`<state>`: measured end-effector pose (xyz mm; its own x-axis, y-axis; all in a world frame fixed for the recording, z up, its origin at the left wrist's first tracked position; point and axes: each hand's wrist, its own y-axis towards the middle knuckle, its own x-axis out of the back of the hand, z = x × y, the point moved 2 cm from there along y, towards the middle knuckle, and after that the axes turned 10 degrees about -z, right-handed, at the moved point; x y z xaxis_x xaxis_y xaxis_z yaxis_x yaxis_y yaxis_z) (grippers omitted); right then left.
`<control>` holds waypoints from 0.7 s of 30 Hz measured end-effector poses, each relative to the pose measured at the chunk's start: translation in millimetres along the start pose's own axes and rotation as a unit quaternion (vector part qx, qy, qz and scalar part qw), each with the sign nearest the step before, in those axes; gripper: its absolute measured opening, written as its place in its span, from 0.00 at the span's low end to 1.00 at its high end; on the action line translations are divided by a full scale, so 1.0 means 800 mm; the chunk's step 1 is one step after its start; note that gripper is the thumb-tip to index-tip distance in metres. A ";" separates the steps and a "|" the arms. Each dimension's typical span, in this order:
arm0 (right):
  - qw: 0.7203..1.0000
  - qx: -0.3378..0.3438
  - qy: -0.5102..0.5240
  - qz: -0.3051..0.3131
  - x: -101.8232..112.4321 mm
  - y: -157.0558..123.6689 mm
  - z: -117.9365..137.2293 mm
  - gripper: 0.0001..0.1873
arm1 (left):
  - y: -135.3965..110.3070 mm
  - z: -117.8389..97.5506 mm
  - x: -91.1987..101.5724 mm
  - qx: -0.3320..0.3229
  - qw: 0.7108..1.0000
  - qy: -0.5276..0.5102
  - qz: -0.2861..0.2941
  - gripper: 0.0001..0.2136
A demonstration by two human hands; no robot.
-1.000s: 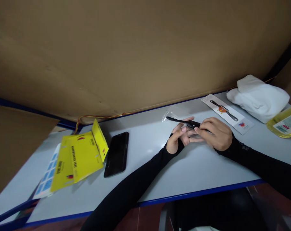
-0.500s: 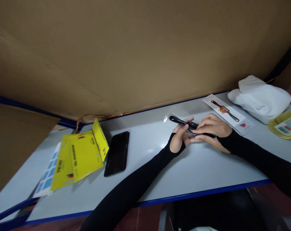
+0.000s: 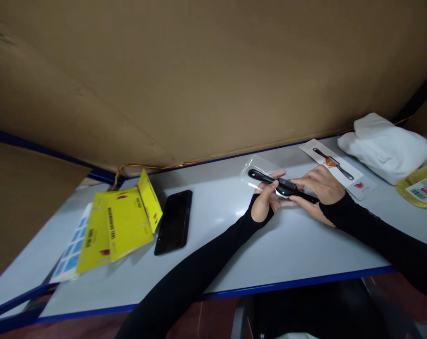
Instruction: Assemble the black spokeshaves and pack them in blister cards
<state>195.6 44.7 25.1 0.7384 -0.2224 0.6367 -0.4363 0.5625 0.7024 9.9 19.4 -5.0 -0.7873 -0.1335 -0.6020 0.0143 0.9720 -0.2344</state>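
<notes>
A black spokeshave (image 3: 262,176) with a hole at its handle end lies slantwise between my hands, above the table. My left hand (image 3: 265,202) is closed on it from the left, thumb on top and fingers underneath. A clear plastic blister (image 3: 256,164) shows around and behind the left handle; how far it still encloses the tool I cannot tell. My right hand (image 3: 319,188) grips the other side, fingertips near the middle body and thumb below the right handle. Behind it rests a white backing card (image 3: 337,167) picturing the same tool.
A black phone (image 3: 174,221) lies left of my arms, beside an opened yellow cardboard package (image 3: 123,226) resting partly on a white-and-blue sheet (image 3: 72,252). At the right are a white cloth bundle (image 3: 385,146) and a yellow liquid bottle (image 3: 420,186). A cardboard wall (image 3: 206,80) stands behind.
My right fingers have shifted slightly to the right along the spokeshave, uncovering more of its middle. The left hand keeps its hold. The view has moved slightly.
</notes>
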 end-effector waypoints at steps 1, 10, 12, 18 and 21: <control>1.000 0.000 -0.004 0.005 0.000 0.000 0.001 0.15 | -0.001 0.000 0.000 -0.005 1.000 -0.001 -0.002 0.26; 0.998 -0.049 -0.007 0.044 0.001 -0.002 0.009 0.13 | -0.004 0.000 -0.003 0.008 1.000 0.005 0.013 0.30; 0.997 -0.063 0.005 0.047 0.001 -0.003 0.008 0.11 | -0.005 -0.001 -0.001 0.015 1.000 0.005 0.014 0.29; 0.988 -0.140 0.057 0.022 0.003 0.000 0.004 0.07 | -0.004 -0.004 -0.003 0.019 0.999 -0.012 0.034 0.30; 0.954 -0.267 0.135 0.035 0.013 0.011 0.000 0.11 | -0.003 -0.005 -0.002 -0.001 0.999 -0.003 0.033 0.25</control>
<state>200.0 47.2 37.8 0.8543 0.0027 0.5198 -0.2183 0.9094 0.3541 8.9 18.2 -0.2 -0.7809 -0.0710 -0.6206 0.0648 0.9789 -0.1936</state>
